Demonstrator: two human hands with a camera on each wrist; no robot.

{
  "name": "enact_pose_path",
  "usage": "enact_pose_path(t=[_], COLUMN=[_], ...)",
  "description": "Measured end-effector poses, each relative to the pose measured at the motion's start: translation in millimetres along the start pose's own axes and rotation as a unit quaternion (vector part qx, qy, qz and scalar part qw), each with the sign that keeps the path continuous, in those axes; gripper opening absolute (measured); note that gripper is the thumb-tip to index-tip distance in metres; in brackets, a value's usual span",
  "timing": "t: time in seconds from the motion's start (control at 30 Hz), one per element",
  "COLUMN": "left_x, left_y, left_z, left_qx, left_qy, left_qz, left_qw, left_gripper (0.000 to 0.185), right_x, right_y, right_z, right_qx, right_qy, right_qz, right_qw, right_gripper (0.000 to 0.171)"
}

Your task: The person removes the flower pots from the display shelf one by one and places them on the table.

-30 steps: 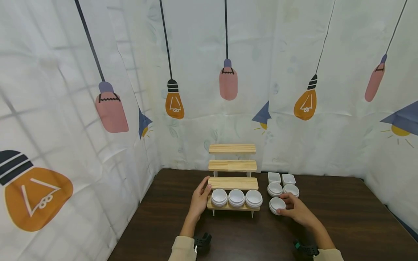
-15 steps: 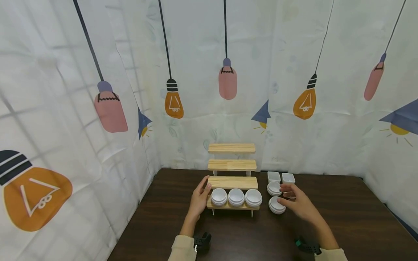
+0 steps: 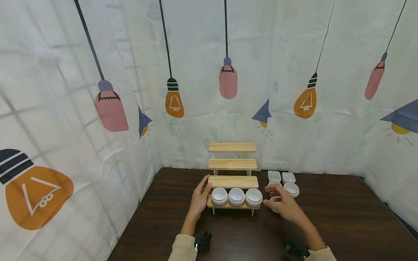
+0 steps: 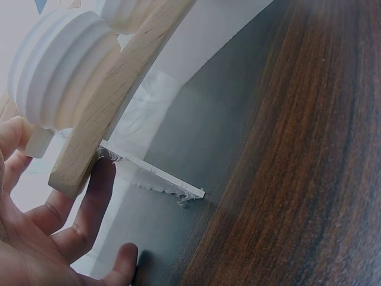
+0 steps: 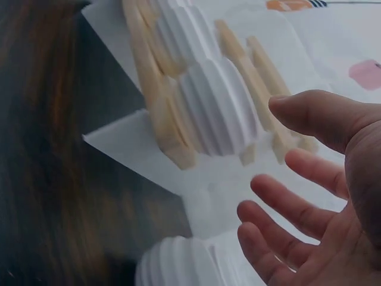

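Note:
A tiered wooden display stand (image 3: 233, 181) holds three white round bowls (image 3: 236, 196) with ridged sides on its lowest plank (image 4: 113, 98). My left hand (image 3: 198, 199) grips the left end of the stand, its fingers at the plank ends in the left wrist view. Beyond the stand's right end, my right hand (image 3: 287, 206) has its fingers spread and nothing between them. It partly covers a loose white bowl (image 5: 175, 265) on the table. In the right wrist view the nearest bowl on the stand (image 5: 217, 110) lies just past my thumb.
More white round bowls (image 3: 291, 189) and two white square dishes (image 3: 289, 177) sit right of the stand at the table's back. The dark wooden table (image 3: 343, 214) meets a white curtain (image 3: 196, 137) printed with lamps.
My right hand has come off the loose bowl, lifted slightly, and moved left toward the stand with no bowl in it. My left hand has stayed at the stand's end.

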State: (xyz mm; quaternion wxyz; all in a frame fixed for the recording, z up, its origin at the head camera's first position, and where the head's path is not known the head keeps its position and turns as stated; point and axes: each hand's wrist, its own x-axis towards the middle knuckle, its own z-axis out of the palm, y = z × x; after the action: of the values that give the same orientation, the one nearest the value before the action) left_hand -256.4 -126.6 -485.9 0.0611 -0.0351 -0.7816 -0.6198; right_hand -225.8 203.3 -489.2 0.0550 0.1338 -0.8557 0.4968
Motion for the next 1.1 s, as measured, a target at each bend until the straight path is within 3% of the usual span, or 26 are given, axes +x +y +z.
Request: enact_pose_path(t=[0.57, 0.9, 1.1], left_x=[1.1, 0.8, 1.7], left_y=[-0.6, 0.0, -1.3], left_z=[-1.6, -1.9, -1.9], left_qx=[0.002, 0.002, 0.002], left_qy=[-0.007, -0.011, -0.011], left_qz=[-0.002, 0.001, 0.001], left_qw=[1.0000, 0.9999, 0.9999], left_gripper=[0.046, 0.046, 0.046], right_x=[7, 8, 8], right_y=[3, -1, -1], right_z=[44, 58, 60], right_qx=[-0.008, 0.005, -0.011], right_qy=[0.047, 0.088, 0.091], right_qz=[0.045, 0.047, 0.065], right_qw=[0.998, 0.995, 0.994], right_gripper=[0.078, 0.076, 0.074])
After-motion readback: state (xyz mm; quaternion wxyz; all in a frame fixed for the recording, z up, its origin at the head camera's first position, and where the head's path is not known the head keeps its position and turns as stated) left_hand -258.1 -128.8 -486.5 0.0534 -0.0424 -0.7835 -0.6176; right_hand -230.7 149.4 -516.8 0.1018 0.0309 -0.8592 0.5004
